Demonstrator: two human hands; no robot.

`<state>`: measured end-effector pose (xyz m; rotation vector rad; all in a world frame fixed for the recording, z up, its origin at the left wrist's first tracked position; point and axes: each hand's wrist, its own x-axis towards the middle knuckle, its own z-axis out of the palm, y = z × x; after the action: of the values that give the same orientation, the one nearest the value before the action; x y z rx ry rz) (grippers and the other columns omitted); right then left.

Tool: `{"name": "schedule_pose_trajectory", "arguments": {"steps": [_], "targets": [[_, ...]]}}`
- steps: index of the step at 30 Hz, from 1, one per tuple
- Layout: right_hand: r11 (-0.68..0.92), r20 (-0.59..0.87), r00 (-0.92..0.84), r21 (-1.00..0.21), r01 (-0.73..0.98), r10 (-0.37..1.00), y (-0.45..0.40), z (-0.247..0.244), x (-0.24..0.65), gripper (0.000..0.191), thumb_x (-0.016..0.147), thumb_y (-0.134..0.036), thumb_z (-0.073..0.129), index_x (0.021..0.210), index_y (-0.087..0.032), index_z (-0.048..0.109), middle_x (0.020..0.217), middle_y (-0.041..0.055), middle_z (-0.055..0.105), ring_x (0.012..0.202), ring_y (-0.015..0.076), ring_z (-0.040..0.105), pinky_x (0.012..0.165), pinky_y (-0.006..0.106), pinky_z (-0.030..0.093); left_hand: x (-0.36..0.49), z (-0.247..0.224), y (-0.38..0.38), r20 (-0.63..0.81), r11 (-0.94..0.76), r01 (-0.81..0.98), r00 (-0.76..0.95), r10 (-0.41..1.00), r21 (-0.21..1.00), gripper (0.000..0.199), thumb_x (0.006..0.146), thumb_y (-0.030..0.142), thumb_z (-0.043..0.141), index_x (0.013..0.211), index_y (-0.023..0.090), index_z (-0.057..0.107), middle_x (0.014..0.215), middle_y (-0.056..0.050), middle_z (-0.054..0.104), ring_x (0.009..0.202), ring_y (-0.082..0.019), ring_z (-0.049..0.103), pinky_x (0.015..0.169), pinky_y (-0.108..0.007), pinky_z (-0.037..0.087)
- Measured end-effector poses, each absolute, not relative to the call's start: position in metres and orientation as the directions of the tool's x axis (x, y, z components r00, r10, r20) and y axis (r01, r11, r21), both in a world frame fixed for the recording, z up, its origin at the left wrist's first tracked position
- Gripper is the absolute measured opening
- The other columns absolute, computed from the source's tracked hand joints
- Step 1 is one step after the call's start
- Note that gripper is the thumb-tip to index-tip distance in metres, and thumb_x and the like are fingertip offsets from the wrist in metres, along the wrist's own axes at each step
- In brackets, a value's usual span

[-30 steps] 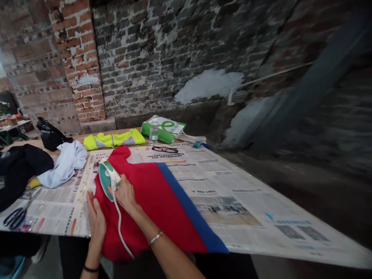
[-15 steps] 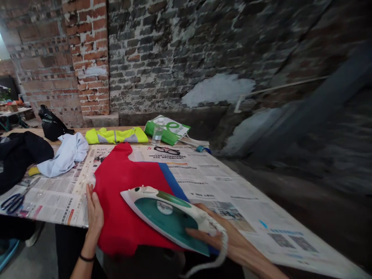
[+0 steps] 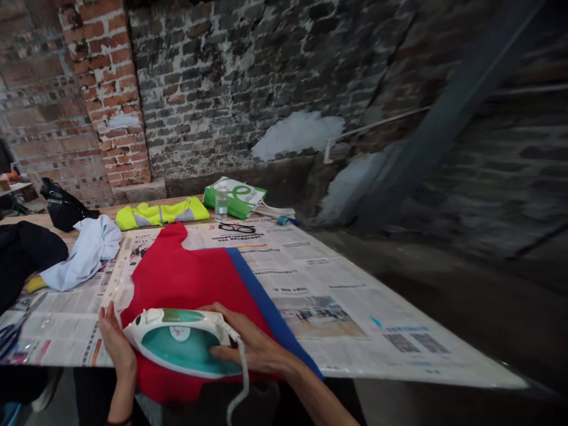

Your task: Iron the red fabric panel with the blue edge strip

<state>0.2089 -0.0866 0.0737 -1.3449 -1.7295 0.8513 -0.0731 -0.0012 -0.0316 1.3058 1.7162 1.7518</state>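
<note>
A red cloth piece with a blue border (image 3: 195, 266) lies across the newspaper-covered table, its near part hanging over the front edge. My right hand (image 3: 248, 343) is wrapped round the handle of a white and teal iron (image 3: 177, 346), which lies over the near part of the cloth with its tip pointing left. From the iron's rear a pale cord (image 3: 242, 384) drops past the table edge. Beside the iron's tip, at the cloth's left edge, my left hand (image 3: 118, 343) is held with its fingers stretched out and nothing in them.
White cloth (image 3: 89, 251), dark cloth (image 3: 31, 254) and partly visible scissors (image 3: 9, 340) lie at left. Along the back are a black bag (image 3: 64, 204), a yellow vest (image 3: 164, 213), a clear bottle (image 3: 220, 202), glasses (image 3: 237, 228) and a green-white bag (image 3: 237, 198).
My right hand has brought the iron left and nearer, turning it more level across the cloth. The left hand stays by the cloth's left edge. The view has swung to the right.
</note>
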Motion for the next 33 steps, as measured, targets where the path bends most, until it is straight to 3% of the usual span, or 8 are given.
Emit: {"name": "schedule_pose_trajectory", "arguments": {"steps": [3,5,11,15,18,21,26,33], "targets": [[0.192,0.110,-0.221,-0.900,0.391,0.969,-0.097,0.069,0.227,0.049,0.073,-0.046,0.073,0.114,-0.020,0.068,0.095,0.0026,0.073,0.080,0.0205,0.065,0.071,0.027,0.052,-0.064,-0.026,-0.008,0.406,-0.172,0.475,-0.450,0.796,0.863,0.057,0.107,0.038,0.021,0.159,0.017,0.028,0.156,-0.015,0.050,0.148,-0.025,0.041,0.121,-0.045,0.037],[0.176,0.123,-0.151,-0.893,0.415,0.981,-0.106,0.061,0.241,0.048,0.076,-0.049,0.071,0.114,-0.019,0.068,0.099,0.0039,0.073,0.084,0.0215,0.066,0.075,0.029,0.052,-0.057,-0.022,-0.013,0.442,-0.175,0.549,-0.403,0.801,0.817,0.056,0.106,0.041,0.026,0.156,0.018,0.035,0.154,-0.014,0.052,0.147,-0.025,0.043,0.122,-0.044,0.037],[-0.041,0.199,0.319,-0.790,0.611,0.927,-0.098,0.024,0.253,0.044,0.076,-0.054,0.066,0.106,-0.022,0.063,0.088,0.0035,0.073,0.080,0.0257,0.069,0.070,0.034,0.052,-0.049,-0.017,-0.019,0.471,-0.286,0.655,-0.122,0.874,0.700,0.054,0.104,0.042,0.030,0.142,0.015,0.056,0.151,-0.014,0.056,0.145,-0.026,0.046,0.120,-0.048,0.039],[-0.280,0.134,0.487,-0.675,0.683,0.863,-0.044,0.030,0.237,0.036,0.079,-0.046,0.067,0.104,-0.021,0.059,0.086,0.0062,0.073,0.084,0.0283,0.071,0.071,0.035,0.051,-0.042,-0.018,-0.015,0.415,-0.353,0.846,0.176,0.892,0.400,0.050,0.096,0.044,0.048,0.131,0.015,0.067,0.147,-0.014,0.059,0.145,-0.036,0.044,0.121,-0.059,0.033],[-0.375,0.090,0.523,-0.594,0.711,0.848,0.003,0.051,0.224,0.037,0.085,-0.046,0.067,0.109,-0.019,0.057,0.103,0.0122,0.073,0.102,0.0310,0.070,0.079,0.037,0.051,-0.037,-0.019,-0.013,0.404,-0.328,0.916,0.216,0.889,0.231,0.053,0.094,0.043,0.052,0.137,0.013,0.064,0.152,-0.016,0.053,0.146,-0.040,0.041,0.120,-0.063,0.032],[-0.377,0.106,0.527,-0.582,0.721,0.843,0.027,0.067,0.215,0.040,0.089,-0.043,0.066,0.116,-0.016,0.055,0.117,0.0168,0.070,0.116,0.0324,0.066,0.088,0.039,0.050,-0.037,-0.021,-0.011,0.399,-0.311,0.935,0.222,0.890,0.173,0.054,0.095,0.043,0.051,0.138,0.014,0.064,0.153,-0.015,0.052,0.146,-0.040,0.042,0.119,-0.061,0.034],[-0.393,0.130,0.525,-0.521,0.758,0.841,-0.020,0.048,0.211,0.044,0.090,-0.048,0.064,0.113,-0.012,0.056,0.109,0.0209,0.070,0.111,0.0378,0.067,0.088,0.044,0.050,-0.038,-0.023,-0.011,0.389,-0.312,0.936,0.230,0.892,0.163,0.054,0.095,0.044,0.050,0.140,0.015,0.062,0.154,-0.014,0.052,0.146,-0.039,0.042,0.118,-0.061,0.034],[-0.203,0.467,0.497,-0.547,0.812,0.731,-0.117,0.000,0.221,0.047,0.083,-0.060,0.064,0.107,-0.020,0.058,0.099,0.0173,0.070,0.097,0.0362,0.067,0.089,0.048,0.051,-0.036,-0.018,-0.013,0.367,-0.307,0.942,0.240,0.899,0.135,0.057,0.095,0.045,0.049,0.140,0.013,0.062,0.154,-0.014,0.050,0.146,-0.039,0.042,0.119,-0.059,0.034]]}}
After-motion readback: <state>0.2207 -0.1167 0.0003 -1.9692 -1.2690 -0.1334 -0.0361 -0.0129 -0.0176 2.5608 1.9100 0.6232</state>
